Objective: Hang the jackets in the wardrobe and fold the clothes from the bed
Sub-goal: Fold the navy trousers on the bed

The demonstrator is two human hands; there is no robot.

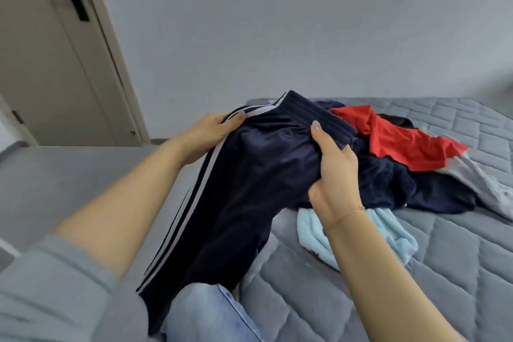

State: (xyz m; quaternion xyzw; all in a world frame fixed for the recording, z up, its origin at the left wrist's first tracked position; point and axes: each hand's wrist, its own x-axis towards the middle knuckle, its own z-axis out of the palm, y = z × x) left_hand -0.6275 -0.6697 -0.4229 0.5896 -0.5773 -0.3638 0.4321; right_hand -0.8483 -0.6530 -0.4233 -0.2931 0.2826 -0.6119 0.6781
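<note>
Grey quilted bed (388, 286) carries the remaining heap. Your left hand (211, 133) and right hand (333, 164) both pinch the waistband of the navy striped track pants (249, 189), legs hanging off the edge. Level the waistband corners, align the stripes, then lay flat before folding.

Navy white-striped track pants (244, 189) held up off the grey quilted bed (416, 272), beside heaped clothes (402, 164)

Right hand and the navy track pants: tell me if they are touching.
Touching. The head view shows the right hand gripping the navy track pants just below the waistband, thumb pressed on top and fingers curled into the fabric.
</note>
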